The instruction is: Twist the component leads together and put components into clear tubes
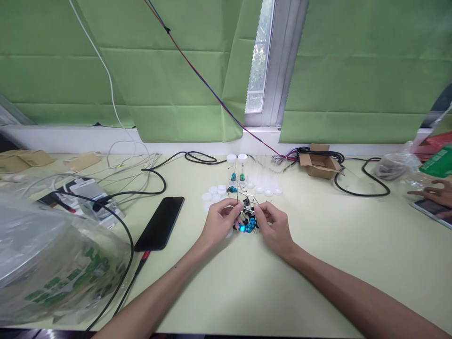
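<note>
Cables (332, 154) and small parts (249, 228) suggest a workshop.

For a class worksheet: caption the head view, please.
Left hand and right hand hold thin rods near small blue and black parts.

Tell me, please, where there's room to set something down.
The widest patch spreads right of the right hand, this side of the cardboard box. Another lies between the forearms. Crowded: the left, with cables and plastic bag; small parts beside the left hand.
</note>
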Action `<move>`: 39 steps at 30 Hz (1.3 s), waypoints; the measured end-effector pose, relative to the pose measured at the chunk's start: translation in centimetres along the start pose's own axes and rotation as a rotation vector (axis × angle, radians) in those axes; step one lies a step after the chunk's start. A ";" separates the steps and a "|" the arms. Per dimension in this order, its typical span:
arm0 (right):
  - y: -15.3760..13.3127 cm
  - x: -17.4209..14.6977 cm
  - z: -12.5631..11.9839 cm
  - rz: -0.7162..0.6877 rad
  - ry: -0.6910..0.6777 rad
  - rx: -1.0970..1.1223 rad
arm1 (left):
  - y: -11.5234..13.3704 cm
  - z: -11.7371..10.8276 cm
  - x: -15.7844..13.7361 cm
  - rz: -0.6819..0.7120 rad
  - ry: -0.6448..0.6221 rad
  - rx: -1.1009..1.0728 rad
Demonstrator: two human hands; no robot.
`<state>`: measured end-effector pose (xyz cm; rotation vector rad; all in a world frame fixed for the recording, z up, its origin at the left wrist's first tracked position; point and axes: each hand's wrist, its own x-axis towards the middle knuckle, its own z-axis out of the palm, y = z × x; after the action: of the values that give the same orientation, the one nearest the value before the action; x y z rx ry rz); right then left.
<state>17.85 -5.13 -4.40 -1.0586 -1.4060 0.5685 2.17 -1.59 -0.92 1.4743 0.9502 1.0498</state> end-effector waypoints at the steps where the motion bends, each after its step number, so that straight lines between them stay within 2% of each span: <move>1: 0.0 0.0 0.0 -0.002 -0.003 0.002 | 0.0 0.0 0.0 0.002 -0.003 0.000; 8: -0.1 -0.1 -0.3 0.004 -0.022 0.045 | 0.0 -0.1 0.1 0.000 -0.053 0.003; 18: 0.3 -0.1 -0.2 -0.050 0.019 0.094 | 0.1 -0.4 0.2 -0.116 -0.076 -0.125; 24: 0.4 -0.1 -0.2 -0.036 0.026 0.092 | 0.5 -0.1 0.0 -0.120 -0.077 -0.183; 39: 0.5 -0.1 -0.2 -0.026 0.042 0.055 | 0.1 -0.2 0.1 -0.098 -0.049 -0.163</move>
<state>18.16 -5.01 -4.85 -1.0017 -1.3575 0.5602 2.01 -1.47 -0.75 1.3013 0.8726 0.9921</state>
